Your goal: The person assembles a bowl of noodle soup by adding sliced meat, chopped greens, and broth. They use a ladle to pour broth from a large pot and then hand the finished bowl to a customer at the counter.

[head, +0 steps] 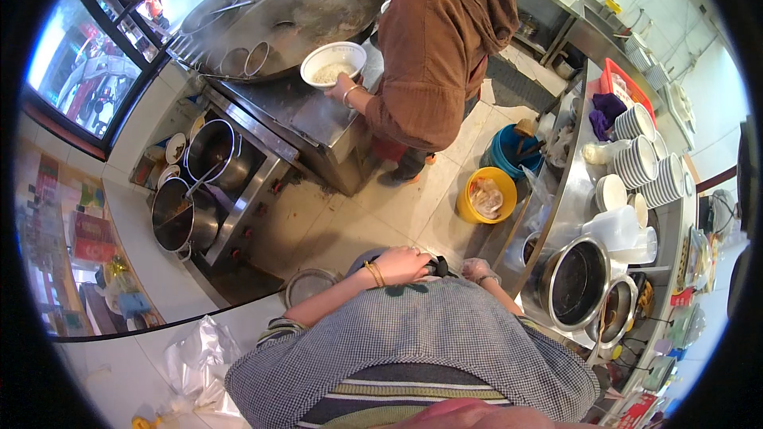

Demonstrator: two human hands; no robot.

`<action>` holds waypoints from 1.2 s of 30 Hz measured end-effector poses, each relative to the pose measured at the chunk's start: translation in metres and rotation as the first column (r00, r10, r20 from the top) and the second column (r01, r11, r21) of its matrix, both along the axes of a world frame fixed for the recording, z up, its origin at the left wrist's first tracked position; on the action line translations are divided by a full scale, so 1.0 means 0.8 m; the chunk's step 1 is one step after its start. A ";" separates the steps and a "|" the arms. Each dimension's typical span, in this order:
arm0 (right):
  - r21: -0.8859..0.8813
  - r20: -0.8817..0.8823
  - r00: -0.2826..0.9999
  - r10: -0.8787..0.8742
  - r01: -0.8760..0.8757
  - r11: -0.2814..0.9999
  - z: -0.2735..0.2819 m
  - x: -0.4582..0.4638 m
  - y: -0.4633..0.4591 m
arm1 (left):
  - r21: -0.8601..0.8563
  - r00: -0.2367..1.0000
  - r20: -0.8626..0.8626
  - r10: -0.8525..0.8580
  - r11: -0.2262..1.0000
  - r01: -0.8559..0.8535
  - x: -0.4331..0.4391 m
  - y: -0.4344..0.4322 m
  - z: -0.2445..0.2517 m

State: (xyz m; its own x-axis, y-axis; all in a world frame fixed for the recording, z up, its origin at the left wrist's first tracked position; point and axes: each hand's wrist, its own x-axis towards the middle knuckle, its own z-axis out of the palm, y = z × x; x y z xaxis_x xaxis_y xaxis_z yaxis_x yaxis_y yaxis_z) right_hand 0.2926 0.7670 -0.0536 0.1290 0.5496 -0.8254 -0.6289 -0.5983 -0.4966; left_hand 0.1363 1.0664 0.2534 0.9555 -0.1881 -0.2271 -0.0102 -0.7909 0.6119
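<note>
My left hand, with a ring and a gold bracelet at the wrist, lies across the waist of my checked smock. Its fingertips are by a dark item at my waist; whether they grip it is unclear. My right hand wears a clear plastic glove and hangs at my right side, fingers curled, near the steel counter. What it may hold is hidden. Ahead, a co-worker in brown holds a white bowl of pale food beside a large steaming wok.
Two steel pots stand at the left, one with a ladle. A yellow bucket and a blue bucket stand on the floor. Stacked bowls, a purple cloth and a steel pot occupy the right counter.
</note>
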 end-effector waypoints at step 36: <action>-0.015 0.537 0.842 0.049 -0.049 0.999 0.059 -0.100 -0.142 | -0.633 -0.008 -0.699 0.715 -0.623 -0.459 0.212 0.404 -0.152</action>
